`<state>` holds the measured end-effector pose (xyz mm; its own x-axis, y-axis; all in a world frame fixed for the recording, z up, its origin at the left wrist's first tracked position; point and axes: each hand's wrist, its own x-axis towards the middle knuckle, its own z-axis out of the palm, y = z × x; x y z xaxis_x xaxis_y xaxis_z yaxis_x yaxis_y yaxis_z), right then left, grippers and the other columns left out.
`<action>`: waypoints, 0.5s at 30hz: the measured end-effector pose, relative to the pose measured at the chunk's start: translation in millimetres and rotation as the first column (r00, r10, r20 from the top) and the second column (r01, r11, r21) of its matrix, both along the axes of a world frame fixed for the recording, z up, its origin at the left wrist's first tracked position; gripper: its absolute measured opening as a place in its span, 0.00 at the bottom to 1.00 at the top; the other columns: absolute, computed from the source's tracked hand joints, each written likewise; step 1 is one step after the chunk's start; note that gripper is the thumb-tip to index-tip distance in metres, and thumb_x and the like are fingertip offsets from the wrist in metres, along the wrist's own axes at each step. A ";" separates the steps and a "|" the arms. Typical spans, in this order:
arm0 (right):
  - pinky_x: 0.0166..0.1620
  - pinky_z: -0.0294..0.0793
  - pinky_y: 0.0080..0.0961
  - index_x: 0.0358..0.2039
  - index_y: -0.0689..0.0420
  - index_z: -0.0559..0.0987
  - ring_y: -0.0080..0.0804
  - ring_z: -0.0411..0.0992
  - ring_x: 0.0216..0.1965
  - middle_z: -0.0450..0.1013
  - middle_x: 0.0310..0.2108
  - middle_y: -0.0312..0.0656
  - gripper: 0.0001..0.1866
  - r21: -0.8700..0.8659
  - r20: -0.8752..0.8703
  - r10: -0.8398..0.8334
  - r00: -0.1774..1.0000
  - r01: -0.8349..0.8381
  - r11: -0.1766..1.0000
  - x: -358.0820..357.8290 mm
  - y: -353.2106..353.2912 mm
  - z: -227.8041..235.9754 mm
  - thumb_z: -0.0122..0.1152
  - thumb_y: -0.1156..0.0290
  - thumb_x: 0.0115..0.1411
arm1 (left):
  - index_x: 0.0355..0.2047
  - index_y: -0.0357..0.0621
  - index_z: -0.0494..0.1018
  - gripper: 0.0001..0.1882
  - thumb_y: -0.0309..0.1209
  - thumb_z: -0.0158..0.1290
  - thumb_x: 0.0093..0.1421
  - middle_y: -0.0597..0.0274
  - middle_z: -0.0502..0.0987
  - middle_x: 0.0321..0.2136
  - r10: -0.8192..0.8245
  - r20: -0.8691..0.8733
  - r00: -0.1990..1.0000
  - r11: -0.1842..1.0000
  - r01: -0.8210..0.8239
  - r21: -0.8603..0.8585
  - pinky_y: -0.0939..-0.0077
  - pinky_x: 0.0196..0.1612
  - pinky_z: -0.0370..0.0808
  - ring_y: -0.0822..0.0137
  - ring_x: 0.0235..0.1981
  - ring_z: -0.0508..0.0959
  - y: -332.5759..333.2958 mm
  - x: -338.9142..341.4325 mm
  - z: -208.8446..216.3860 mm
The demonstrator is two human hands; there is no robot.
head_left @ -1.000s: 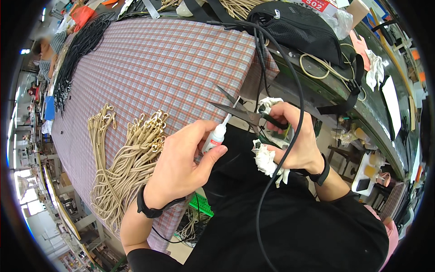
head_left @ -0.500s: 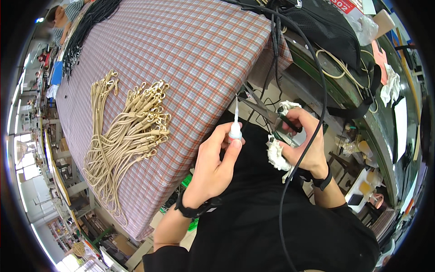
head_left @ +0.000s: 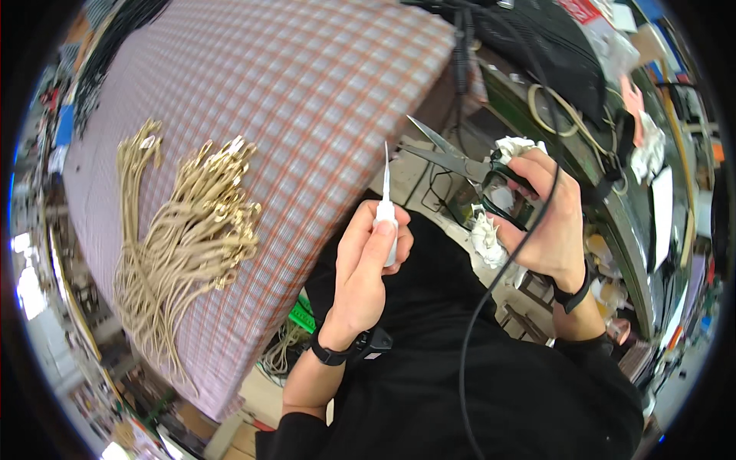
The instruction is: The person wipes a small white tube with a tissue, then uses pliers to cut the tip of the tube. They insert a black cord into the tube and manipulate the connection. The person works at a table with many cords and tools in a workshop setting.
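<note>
My left hand [head_left: 368, 249] is closed around a small white squeeze bottle [head_left: 386, 222], whose long thin nozzle points up and away from me. In my right hand [head_left: 548, 215] is a pair of scissors [head_left: 454, 162] with dark handles, my thumb and fingers in the loops. White cloth [head_left: 488, 239] is wrapped about those handles. The blades are spread apart and point toward the table edge, just right of the nozzle and not touching it. Left of the hands, a bundle of beige cords [head_left: 165, 245] with gold-coloured metal clasps lies on the checked tablecloth [head_left: 322, 100].
A black cable [head_left: 479, 307] hangs down in front of my right wrist. Beyond the right hand stands a dark green bench [head_left: 613, 199] with a black bag [head_left: 548, 54] and a beige cord loop on it. Black cords [head_left: 115, 42] lie at the table's far left.
The scissors have swung wider open and moved right, with more of the blades showing. The bottle now stands straighter in my left hand, its body more exposed. The whole view has shifted slightly.
</note>
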<state>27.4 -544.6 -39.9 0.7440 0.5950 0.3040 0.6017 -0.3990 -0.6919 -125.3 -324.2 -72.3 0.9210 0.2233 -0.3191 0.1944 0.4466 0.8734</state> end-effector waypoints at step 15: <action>0.34 0.74 0.29 0.45 0.66 0.80 0.36 0.75 0.32 0.74 0.36 0.43 0.27 -0.244 0.199 -0.637 0.745 0.667 0.704 -55.0 -139.3 -0.4 0.80 0.74 0.43 | 0.56 0.42 0.71 0.13 0.39 0.47 0.82 0.70 0.71 0.28 -0.528 0.114 0.842 0.839 0.537 -0.083 0.83 0.30 0.59 0.81 0.27 0.61 -107.0 99.6 -33.7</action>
<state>-27.6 -683.9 -40.2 0.9556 0.0407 0.2917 0.1718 -0.8815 -0.4399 -25.7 -431.3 -106.0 0.9119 -0.3404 -0.2291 0.3579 0.3870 0.8498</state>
